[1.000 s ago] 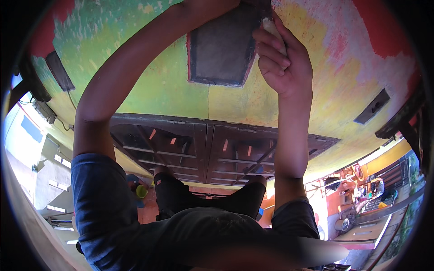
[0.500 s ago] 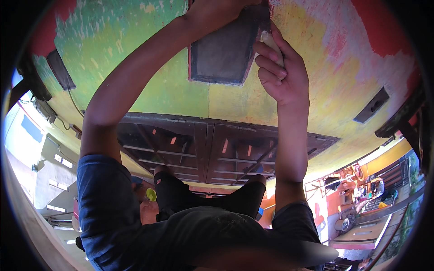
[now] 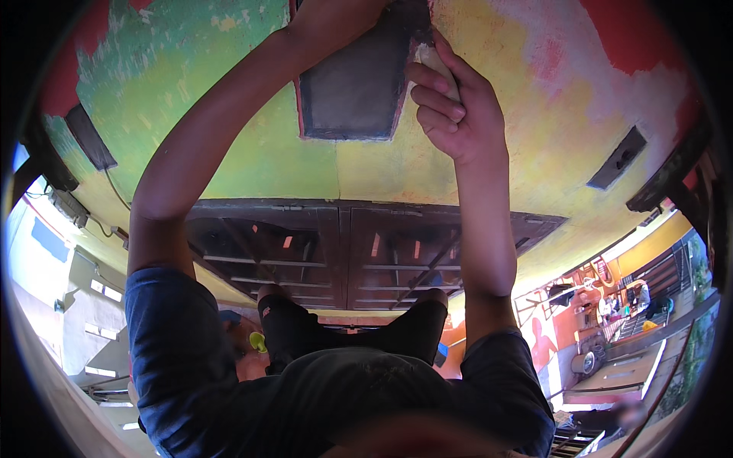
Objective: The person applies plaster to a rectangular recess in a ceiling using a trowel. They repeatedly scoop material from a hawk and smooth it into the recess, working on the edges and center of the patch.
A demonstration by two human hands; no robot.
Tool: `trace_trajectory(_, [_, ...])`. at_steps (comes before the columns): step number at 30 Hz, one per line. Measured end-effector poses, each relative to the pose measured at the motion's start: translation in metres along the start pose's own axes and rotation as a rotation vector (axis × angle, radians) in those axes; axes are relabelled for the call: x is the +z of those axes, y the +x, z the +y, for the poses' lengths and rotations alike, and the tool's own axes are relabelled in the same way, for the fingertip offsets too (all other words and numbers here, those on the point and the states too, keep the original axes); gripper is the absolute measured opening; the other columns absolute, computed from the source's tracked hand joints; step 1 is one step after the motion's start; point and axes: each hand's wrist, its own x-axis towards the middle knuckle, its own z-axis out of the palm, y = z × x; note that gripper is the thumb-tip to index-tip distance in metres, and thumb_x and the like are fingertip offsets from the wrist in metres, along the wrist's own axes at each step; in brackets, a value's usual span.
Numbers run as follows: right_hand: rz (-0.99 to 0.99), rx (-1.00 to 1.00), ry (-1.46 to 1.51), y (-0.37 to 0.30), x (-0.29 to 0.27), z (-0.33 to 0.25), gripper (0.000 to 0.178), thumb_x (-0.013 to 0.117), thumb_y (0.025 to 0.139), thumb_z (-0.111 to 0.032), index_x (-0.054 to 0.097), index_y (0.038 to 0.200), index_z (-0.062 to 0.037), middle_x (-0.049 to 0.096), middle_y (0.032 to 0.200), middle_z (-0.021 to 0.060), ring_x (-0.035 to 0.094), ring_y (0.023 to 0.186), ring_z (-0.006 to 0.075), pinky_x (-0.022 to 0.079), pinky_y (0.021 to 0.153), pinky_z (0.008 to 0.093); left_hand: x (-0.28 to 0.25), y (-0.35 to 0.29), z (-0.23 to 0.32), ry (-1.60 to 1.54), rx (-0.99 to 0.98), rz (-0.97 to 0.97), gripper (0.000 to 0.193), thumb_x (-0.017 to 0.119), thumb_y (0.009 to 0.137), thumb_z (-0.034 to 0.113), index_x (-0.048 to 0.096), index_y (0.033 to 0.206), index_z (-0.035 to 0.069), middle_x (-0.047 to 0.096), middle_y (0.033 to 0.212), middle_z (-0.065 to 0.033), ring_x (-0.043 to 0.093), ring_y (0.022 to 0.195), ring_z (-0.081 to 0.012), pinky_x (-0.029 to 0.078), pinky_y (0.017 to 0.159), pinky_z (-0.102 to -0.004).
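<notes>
My right hand [image 3: 462, 103] is raised against the painted wall [image 3: 397, 172]. Its fingers wrap round the pale handle [image 3: 439, 72] of what looks like a paint scraper. The tool points up; its dark end is hard to tell from the dark framed panel [image 3: 347, 91] beside it. My left hand [image 3: 340, 19] reaches across the top of that panel, close to the tool's upper end. The upper edge of the picture cuts off its fingers, so their grip is hidden. Worn green, yellow and pink paint covers the wall around both hands.
Below the panel is a dark brown shuttered window [image 3: 343, 256]. Smaller dark plates [image 3: 617, 158] are set in the wall at either side. A cable [image 3: 118, 191] hangs at the left. A bright yellow-green object [image 3: 258, 342] shows beside my leg. Household things [image 3: 588, 362] stand far right.
The whole view has shifted, so the wall and both hands appear slightly further left. My right hand keeps its hold on the handle. A blurred person now shows at the lower right.
</notes>
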Motion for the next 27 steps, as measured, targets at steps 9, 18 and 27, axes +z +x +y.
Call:
trace_trajectory(9, [0.004,0.036,0.012,-0.001,0.0,0.0,0.031,0.035,0.115,-0.027,0.058,0.137,-0.0256,0.046,0.08,0.0043,0.041,0.048,0.0082,0.031,0.036,0.0214,-0.002,0.001,-0.002,0.039,0.183,0.069,0.017,0.07,0.08,0.006,0.077,0.095,0.01,0.078,0.102,-0.004,0.076,0.09,-0.0224,0.062,0.076,-0.0365])
trace_trajectory(18, [-0.011,0.014,0.006,0.008,0.009,-0.003,0.029,0.037,0.114,-0.025,0.058,0.134,-0.0214,0.045,0.079,0.0037,0.04,0.048,0.0078,0.032,0.036,0.0215,-0.003,0.008,-0.004,-0.018,-0.087,0.025,0.02,0.067,0.079,0.001,0.075,0.095,0.008,0.077,0.102,-0.0063,0.075,0.091,-0.0259,0.062,0.076,-0.0389])
trace_trajectory(27, [-0.035,0.061,0.006,0.01,0.006,-0.007,0.028,0.038,0.114,-0.024,0.06,0.131,-0.0184,0.045,0.08,0.0035,0.04,0.048,0.008,0.03,0.036,0.0219,-0.007,0.01,-0.009,-0.079,0.008,0.024,0.022,0.065,0.077,-0.003,0.074,0.094,0.007,0.077,0.102,-0.0061,0.075,0.093,-0.0256,0.062,0.077,-0.0361])
